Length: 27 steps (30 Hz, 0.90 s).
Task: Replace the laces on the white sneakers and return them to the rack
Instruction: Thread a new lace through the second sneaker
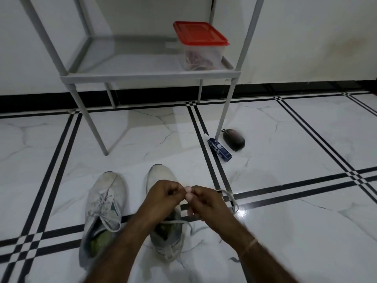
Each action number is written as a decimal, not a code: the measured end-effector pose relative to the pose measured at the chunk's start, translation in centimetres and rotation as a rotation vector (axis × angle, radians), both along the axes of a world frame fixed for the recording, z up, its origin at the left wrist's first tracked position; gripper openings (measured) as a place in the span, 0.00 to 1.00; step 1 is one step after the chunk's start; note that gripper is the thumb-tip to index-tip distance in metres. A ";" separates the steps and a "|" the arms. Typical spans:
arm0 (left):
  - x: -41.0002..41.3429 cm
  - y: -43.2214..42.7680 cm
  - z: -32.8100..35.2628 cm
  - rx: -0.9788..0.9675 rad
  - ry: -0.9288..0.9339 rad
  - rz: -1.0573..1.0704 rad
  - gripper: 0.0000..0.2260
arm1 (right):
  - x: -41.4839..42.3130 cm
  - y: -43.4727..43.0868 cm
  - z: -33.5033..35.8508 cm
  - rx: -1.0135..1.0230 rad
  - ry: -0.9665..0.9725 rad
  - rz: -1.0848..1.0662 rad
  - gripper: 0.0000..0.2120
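Two white sneakers stand side by side on the tiled floor, toes pointing toward the rack. The left sneaker (103,211) is laced, with its lace ends lying loose. Both hands hover over the right sneaker (163,180). My left hand (163,194) has its fingers curled and pinches the pale lace (229,198). My right hand (201,203) pinches the same lace close beside it. The lace loops out to the right of my right hand and trails across the shoe's opening. The grey rack (146,75) stands behind the shoes.
On the rack's shelf sits a clear plastic box with a red lid (201,44), holding tangled laces. Near the rack's right front leg lie a blue tube (219,149) and a dark oval brush (233,139). A white wall with black skirting runs behind.
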State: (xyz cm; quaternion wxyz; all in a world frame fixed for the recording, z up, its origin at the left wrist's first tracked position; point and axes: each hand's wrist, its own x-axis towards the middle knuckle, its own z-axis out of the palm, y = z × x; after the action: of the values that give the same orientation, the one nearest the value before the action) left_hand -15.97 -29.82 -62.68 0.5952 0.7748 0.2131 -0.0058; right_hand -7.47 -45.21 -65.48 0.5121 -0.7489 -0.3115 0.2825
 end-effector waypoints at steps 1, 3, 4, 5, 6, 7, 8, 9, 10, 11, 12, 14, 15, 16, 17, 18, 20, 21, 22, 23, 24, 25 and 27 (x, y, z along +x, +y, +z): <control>0.0 0.5 0.1 0.003 0.016 0.023 0.16 | 0.5 0.1 -0.7 0.013 -0.072 -0.032 0.08; -1.0 2.1 0.1 -0.001 0.043 0.089 0.16 | 2.8 -1.1 -2.0 -0.053 -0.215 -0.180 0.11; -1.9 3.1 -0.2 0.009 0.041 0.122 0.16 | 4.2 -2.2 -2.5 -0.122 -0.267 -0.270 0.12; -2.7 4.0 -0.4 0.027 0.027 0.158 0.15 | 5.4 -3.4 -2.8 -0.222 -0.333 -0.360 0.13; -3.4 4.8 -0.8 0.053 0.013 0.185 0.15 | 6.1 -4.4 -3.0 -0.309 -0.403 -0.432 0.12; -3.8 5.3 -1.1 0.079 0.012 0.193 0.13 | 6.3 -4.9 -3.1 -0.325 -0.441 -0.475 0.09; -3.8 5.3 -1.4 0.096 0.019 0.175 0.12 | 5.8 -4.6 -3.0 -0.270 -0.414 -0.463 0.03; -3.5 4.8 -1.5 0.108 0.019 0.138 0.11 | 4.7 -3.7 -2.6 -0.165 -0.327 -0.403 0.06; -2.9 4.0 -1.5 0.115 0.012 0.093 0.10 | 3.2 -2.4 -2.1 -0.053 -0.183 -0.297 0.11; -2.3 3.2 -1.4 0.111 -0.003 0.059 0.09 | 1.5 -0.8 -1.5 0.040 -0.018 -0.180 0.13; -1.6 2.4 -1.3 0.106 -0.022 0.041 0.08 | 0.1 0.7 -0.7 0.079 0.113 -0.081 0.12; -0.7 2.0 -1.2 0.113 -0.039 0.070 0.06 | -1.1 2.4 -0.6 0.106 0.135 -0.021 0.09; -0.5 2.3 -1.2 0.138 -0.032 0.090 0.07 | -0.6 2.3 -0.9 0.098 0.040 -0.066 0.07; -0.8 2.9 -1.4 0.173 -0.019 0.100 0.07 | 0.3 1.9 -1.4 0.067 -0.083 -0.096 0.08; -1.2 3.6 -1.8 0.207 -0.001 0.098 0.08 | 1.3 1.3 -1.7 0.028 -0.163 -0.124 0.09; -1.8 4.2 -2.2 0.229 0.023 0.092 0.09 | 2.2 0.7 -2.1 -0.005 -0.202 -0.151 0.10; -3.0 5.1 -3.1 0.195 0.078 0.109 0.10 | 3.3 -0.2 -2.6 -0.020 -0.189 -0.186 0.09; -3.4 5.4 -3.4 0.153 0.095 0.150 0.09 | 3.5 -0.4 -3.1 -0.033 -0.186 -0.209 0.08; -3.7 5.5 -3.7 0.114 0.101 0.205 0.09 | 3.7 -0.4 -3.5 -0.059 -0.212 -0.241 0.08; -3.7 5.4 -3.9 0.087 0.102 0.247 0.08 | 3.8 -0.3 -3.8 -0.094 -0.252 -0.265 0.07; -3.6 5.3 -4.1 0.087 0.101 0.259 0.08 | 3.6 0.0 -4.1 -0.111 -0.288 -0.277 0.05; -3.2 4.9 -3.9 0.092 0.091 0.237 0.08 | 3.2 0.4 -3.9 -0.094 -0.282 -0.259 0.01; -2.1 3.9 -3.4 0.047 0.060 0.179 0.10 | 1.8 1.7 -3.5 -0.011 -0.124 -0.151 0.11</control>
State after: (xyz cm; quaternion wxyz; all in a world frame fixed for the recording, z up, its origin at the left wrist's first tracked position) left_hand -18.10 -25.88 -66.07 0.5683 0.7660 0.2992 0.0291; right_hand -5.65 -43.46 -68.99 0.5076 -0.7890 -0.2839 0.1981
